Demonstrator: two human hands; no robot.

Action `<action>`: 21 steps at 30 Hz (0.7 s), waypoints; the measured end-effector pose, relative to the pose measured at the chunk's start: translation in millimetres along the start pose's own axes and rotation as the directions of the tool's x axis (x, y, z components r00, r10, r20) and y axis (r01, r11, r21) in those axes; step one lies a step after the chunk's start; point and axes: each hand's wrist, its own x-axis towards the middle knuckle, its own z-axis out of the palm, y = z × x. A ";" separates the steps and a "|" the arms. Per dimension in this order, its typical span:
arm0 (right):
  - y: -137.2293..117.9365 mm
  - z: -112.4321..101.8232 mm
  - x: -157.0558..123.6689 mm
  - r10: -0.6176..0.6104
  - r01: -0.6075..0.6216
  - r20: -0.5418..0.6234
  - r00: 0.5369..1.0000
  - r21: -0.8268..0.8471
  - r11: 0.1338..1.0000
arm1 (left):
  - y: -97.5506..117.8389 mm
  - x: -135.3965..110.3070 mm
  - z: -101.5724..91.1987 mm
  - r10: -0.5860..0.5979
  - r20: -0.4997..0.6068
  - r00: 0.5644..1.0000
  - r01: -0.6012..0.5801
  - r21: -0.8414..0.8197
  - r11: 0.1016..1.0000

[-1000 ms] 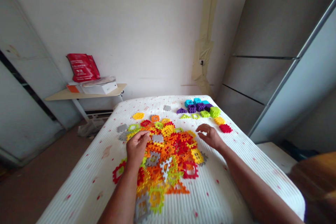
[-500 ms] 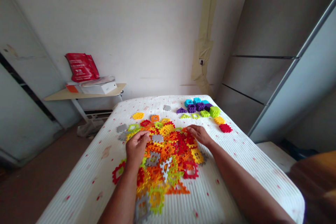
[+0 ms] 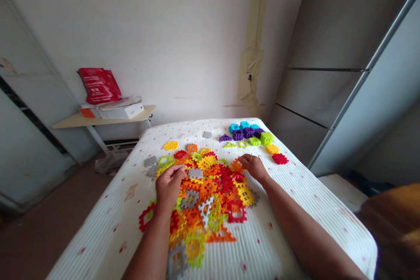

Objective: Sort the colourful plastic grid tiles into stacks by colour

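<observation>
Interlocking plastic waffle blocks [image 3: 205, 188] in red, orange, yellow, grey and lime: where are they?

They spread in a wide, loose heap across the middle of a white ribbed mattress [image 3: 98, 236] flecked with red marks.

And the hands, from left to right?

The left hand [image 3: 169, 186] curls over the heap's left side, fingers bent down onto the blocks; I cannot tell whether it grips one. The right hand [image 3: 254, 167] is half open at the heap's upper right edge, its fingertips [image 3: 245, 159] just beside an orange block [image 3: 237, 165], with nothing visible in its hold.

What lies beyond them?

From the left: a red bag [image 3: 98, 85] stands on a white box [image 3: 121, 111] atop a pale wooden shelf [image 3: 82, 120]. On the mattress's far right are purple and blue blocks [image 3: 243, 132], then a lime-green stack [image 3: 267, 138], a yellow block [image 3: 272, 149] and a red block [image 3: 280, 159].
</observation>
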 end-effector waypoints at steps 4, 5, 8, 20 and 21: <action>-6.1 -1.6 -3.9 -0.048 0.046 0.014 0.999 0.107 0.993 | 5.3 -0.2 -2.7 -0.003 -0.049 0.999 0.003 -0.006 1.000; -9.7 -1.9 -5.6 -0.083 0.077 0.033 0.996 0.153 0.985 | 7.0 0.1 -4.3 -0.007 -0.082 0.997 0.007 -0.009 1.000; -24.6 -2.5 -11.9 -0.225 0.186 0.161 0.961 0.226 0.956 | 10.4 2.8 -11.7 -0.022 -0.220 0.975 0.013 -0.041 0.999; -14.2 6.6 -12.3 -0.305 0.312 -0.158 0.939 0.025 0.950 | -25.0 36.7 -78.6 -0.058 -0.465 0.884 0.081 0.029 0.996; -8.8 6.2 -11.1 -0.286 0.293 -0.191 0.939 0.009 0.956 | -27.9 38.3 -83.3 -0.041 -0.470 0.882 0.084 0.071 0.994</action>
